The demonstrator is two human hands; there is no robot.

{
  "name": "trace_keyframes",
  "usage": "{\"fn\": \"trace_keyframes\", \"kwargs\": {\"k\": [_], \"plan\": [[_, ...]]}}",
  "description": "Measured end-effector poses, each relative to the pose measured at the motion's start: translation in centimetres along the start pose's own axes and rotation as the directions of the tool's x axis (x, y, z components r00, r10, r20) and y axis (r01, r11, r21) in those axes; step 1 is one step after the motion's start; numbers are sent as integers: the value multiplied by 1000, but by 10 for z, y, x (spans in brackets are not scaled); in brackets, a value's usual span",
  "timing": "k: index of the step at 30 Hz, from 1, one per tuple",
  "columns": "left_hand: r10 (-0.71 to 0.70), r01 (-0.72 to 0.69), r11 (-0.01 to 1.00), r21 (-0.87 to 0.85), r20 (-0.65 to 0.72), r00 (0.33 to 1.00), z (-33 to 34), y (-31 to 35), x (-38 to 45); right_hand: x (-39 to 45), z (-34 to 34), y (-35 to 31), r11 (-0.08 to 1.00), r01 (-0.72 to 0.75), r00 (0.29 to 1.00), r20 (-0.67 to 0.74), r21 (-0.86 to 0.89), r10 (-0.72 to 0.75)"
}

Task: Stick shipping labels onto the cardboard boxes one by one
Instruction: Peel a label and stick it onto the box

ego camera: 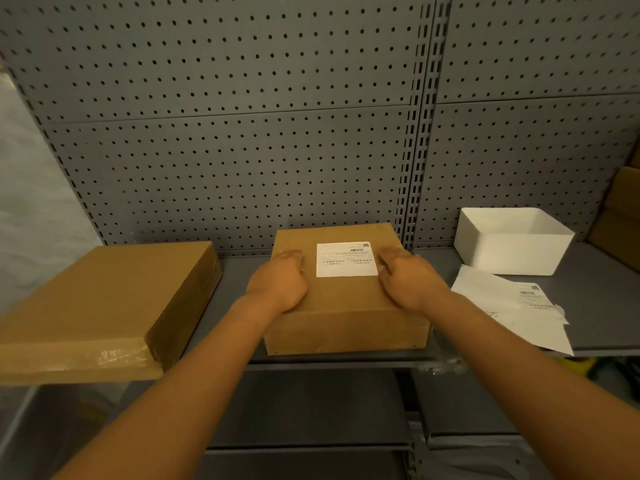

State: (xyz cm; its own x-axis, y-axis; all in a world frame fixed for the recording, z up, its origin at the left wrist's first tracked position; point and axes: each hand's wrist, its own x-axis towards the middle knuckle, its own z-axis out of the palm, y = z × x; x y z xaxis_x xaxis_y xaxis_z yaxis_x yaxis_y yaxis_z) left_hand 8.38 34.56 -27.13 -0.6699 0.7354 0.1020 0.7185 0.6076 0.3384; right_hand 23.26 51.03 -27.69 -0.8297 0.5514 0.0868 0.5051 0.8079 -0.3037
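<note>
A brown cardboard box (346,320) stands on the grey shelf in the middle of the head view. A white shipping label (346,259) lies flat on its top, toward the far edge. My left hand (278,284) rests on the box top just left of the label, fingers curled under. My right hand (408,280) rests on the top at the label's right edge, fingertips touching it. A wider, flat cardboard box (93,306) with clear tape on its edge sits to the left, sticking out past the shelf front.
A white open bin (512,242) stands at the back right. In front of it lie white label sheets and backing paper (516,306). More cardboard boxes (620,216) lean at the far right. A grey pegboard wall (242,133) backs the shelf (235,282); lower shelves show below.
</note>
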Motion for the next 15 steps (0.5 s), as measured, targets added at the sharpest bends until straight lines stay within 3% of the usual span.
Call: {"fn": "trace_keyframes", "kwargs": {"k": [2, 5, 7, 9, 12, 15], "plan": [[5, -6, 1000, -16, -47, 999, -3, -4, -3, -6, -6, 4, 998, -47, 997, -63, 45, 49], [226, -222, 970, -96, 29, 974, 3, 25, -12, -18, -2, -27, 981, 179, 984, -7, 72, -179], [276, -273, 961, -47, 90, 957, 9, 31, -20, -24, 5, -35, 961, 277, 957, 80, 21, -277], [245, -247, 969, 25, 72, 967, 6, 18, -26, -28, 4, -22, 968, 245, 965, 111, -53, -238], [192, -192, 981, 12, -41, 981, 0, 8, -32, -32, -3, -9, 985, 142, 990, 26, -97, -140], [289, -290, 954, -78, -15, 957, 9, 22, -35, -34, 4, -27, 964, 255, 966, 63, -73, -251]]}}
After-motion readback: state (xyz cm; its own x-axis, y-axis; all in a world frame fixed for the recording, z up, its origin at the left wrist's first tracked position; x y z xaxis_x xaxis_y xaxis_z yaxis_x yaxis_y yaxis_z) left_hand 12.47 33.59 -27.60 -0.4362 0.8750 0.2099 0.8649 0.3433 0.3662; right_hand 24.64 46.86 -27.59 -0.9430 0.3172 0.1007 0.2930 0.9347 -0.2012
